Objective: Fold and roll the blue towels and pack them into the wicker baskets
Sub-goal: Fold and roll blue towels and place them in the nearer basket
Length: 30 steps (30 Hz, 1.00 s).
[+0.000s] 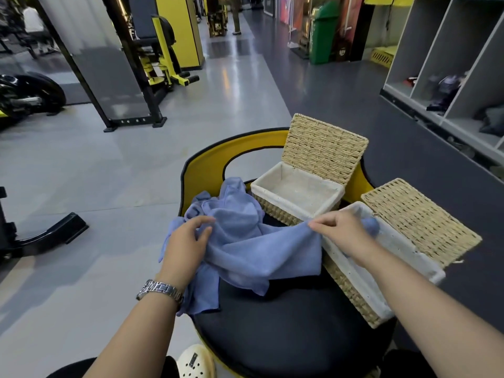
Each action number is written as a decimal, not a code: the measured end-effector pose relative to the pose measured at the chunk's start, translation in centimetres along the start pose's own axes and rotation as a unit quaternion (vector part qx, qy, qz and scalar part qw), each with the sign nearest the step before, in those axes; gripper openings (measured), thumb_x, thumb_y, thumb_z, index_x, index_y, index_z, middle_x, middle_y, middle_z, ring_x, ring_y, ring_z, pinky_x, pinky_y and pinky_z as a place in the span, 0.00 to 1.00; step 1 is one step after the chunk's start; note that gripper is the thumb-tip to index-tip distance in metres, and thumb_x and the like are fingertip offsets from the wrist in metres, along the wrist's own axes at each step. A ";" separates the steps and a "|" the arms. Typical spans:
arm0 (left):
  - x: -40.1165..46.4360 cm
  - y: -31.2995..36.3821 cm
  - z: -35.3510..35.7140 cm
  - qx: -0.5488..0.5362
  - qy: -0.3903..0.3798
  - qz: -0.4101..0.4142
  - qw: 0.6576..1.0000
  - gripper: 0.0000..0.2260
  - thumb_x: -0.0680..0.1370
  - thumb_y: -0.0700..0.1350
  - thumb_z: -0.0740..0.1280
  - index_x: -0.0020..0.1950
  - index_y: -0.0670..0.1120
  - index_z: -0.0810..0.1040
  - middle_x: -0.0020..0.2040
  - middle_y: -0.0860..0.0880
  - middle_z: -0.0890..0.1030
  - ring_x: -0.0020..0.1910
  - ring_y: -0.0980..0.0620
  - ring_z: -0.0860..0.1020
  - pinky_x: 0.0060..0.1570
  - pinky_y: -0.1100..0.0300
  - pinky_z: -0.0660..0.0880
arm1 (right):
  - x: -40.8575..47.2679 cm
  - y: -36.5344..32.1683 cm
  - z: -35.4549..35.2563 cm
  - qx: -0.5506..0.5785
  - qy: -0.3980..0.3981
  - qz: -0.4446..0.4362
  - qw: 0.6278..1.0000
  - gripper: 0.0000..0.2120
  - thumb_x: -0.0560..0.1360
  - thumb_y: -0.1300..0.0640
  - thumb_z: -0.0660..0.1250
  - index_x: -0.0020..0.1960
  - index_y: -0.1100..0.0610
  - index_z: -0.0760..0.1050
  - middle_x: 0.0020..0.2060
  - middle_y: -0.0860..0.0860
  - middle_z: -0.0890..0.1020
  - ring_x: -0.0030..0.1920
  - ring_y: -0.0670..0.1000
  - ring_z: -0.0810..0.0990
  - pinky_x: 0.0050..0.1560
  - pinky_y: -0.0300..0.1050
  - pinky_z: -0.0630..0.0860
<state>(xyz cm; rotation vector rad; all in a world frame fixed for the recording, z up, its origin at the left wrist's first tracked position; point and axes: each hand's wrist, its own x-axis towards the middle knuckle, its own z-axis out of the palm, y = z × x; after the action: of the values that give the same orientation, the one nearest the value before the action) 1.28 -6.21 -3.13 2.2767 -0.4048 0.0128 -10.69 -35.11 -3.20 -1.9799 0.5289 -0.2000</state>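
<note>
A loose heap of blue towels (237,214) lies on the black round seat (286,323). One blue towel (261,255) is stretched between my hands. My left hand (185,241) grips its left part, fingers curled into the cloth. My right hand (338,230) pinches its right corner just above the near wicker basket (351,290). A rolled blue towel (371,225) sits inside that basket, partly hidden by my right hand. The far wicker basket (275,211) has its lid (324,145) up and only white lining inside.
The near basket's lid (420,222) lies open to the right. A yellow seat back (207,165) curves behind the towels. Gym machines (161,64) stand at the left, grey cubby shelves (450,64) at the right. My shoe (195,361) is below the seat.
</note>
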 end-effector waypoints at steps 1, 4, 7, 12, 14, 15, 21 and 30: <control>0.0 -0.1 0.0 0.023 0.003 0.004 1.000 0.08 0.79 0.44 0.64 0.52 0.57 0.78 0.38 0.53 0.80 0.35 0.56 0.77 0.31 0.69 0.68 | 0.1 0.1 0.2 -0.035 0.020 -0.015 0.999 0.07 0.73 0.63 0.70 0.50 0.56 0.82 0.40 0.44 0.82 0.45 0.42 0.80 0.50 0.36 0.74; -0.1 0.2 -0.1 0.025 -0.002 0.009 1.000 0.08 0.78 0.42 0.65 0.48 0.55 0.80 0.38 0.58 0.78 0.36 0.61 0.76 0.34 0.69 0.69 | 0.1 0.0 0.6 -0.096 0.028 -0.058 0.993 0.14 0.73 0.68 0.67 0.55 0.54 0.80 0.42 0.48 0.80 0.43 0.47 0.78 0.41 0.29 0.69; -0.2 0.1 -0.4 0.029 -0.012 0.009 0.999 0.07 0.76 0.40 0.67 0.48 0.52 0.81 0.39 0.58 0.80 0.37 0.61 0.77 0.35 0.71 0.69 | -0.1 -0.2 0.4 -0.123 0.020 -0.101 0.987 0.16 0.73 0.71 0.64 0.57 0.57 0.80 0.48 0.46 0.77 0.39 0.45 0.74 0.40 0.25 0.67; -0.3 1.8 -2.4 0.023 -0.036 0.026 0.999 0.09 0.75 0.40 0.69 0.46 0.55 0.79 0.33 0.52 0.79 0.32 0.50 0.77 0.31 0.60 0.74 | -2.0 -2.0 -1.2 -0.084 0.087 -0.118 0.986 0.11 0.71 0.67 0.71 0.51 0.56 0.82 0.46 0.56 0.82 0.45 0.55 0.79 0.41 0.30 0.71; -0.3 3.2 -3.8 -0.003 -0.030 0.041 0.999 0.07 0.76 0.42 0.70 0.46 0.55 0.80 0.36 0.47 0.82 0.34 0.49 0.79 0.35 0.56 0.78 | -2.9 -3.7 -2.4 -0.055 0.103 -0.111 0.987 0.07 0.71 0.64 0.72 0.45 0.53 0.82 0.40 0.53 0.83 0.43 0.53 0.80 0.41 0.35 0.74; -0.4 4.1 -4.5 -0.017 -0.022 0.050 0.998 0.05 0.76 0.42 0.69 0.47 0.52 0.81 0.37 0.47 0.82 0.35 0.52 0.80 0.36 0.59 0.79 | -3.2 -4.6 -3.1 -0.046 0.102 -0.107 0.988 0.07 0.71 0.64 0.72 0.43 0.53 0.82 0.38 0.50 0.83 0.42 0.51 0.81 0.40 0.34 0.75; -0.9 9.7 -10.2 -0.004 0.021 0.077 0.997 0.06 0.76 0.39 0.69 0.45 0.50 0.80 0.36 0.56 0.78 0.35 0.55 0.76 0.36 0.64 0.72 | -5.5 -10.0 -8.3 -0.041 0.168 -0.158 0.972 0.09 0.72 0.67 0.68 0.44 0.54 0.82 0.40 0.50 0.83 0.43 0.49 0.81 0.49 0.38 0.75; -3.2 15.9 -17.4 -0.070 0.049 0.119 0.989 0.07 0.76 0.41 0.69 0.53 0.47 0.82 0.42 0.47 0.81 0.38 0.54 0.77 0.39 0.67 0.75 | -10.8 -18.1 -13.2 0.070 0.144 -0.188 0.969 0.06 0.73 0.63 0.70 0.49 0.60 0.82 0.42 0.53 0.83 0.40 0.46 0.80 0.34 0.26 0.74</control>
<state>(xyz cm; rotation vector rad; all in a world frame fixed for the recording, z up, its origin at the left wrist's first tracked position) -4.31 -2.56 19.64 2.0696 -0.6046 0.2123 -20.08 -34.26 19.82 -1.9065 0.3041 -0.7501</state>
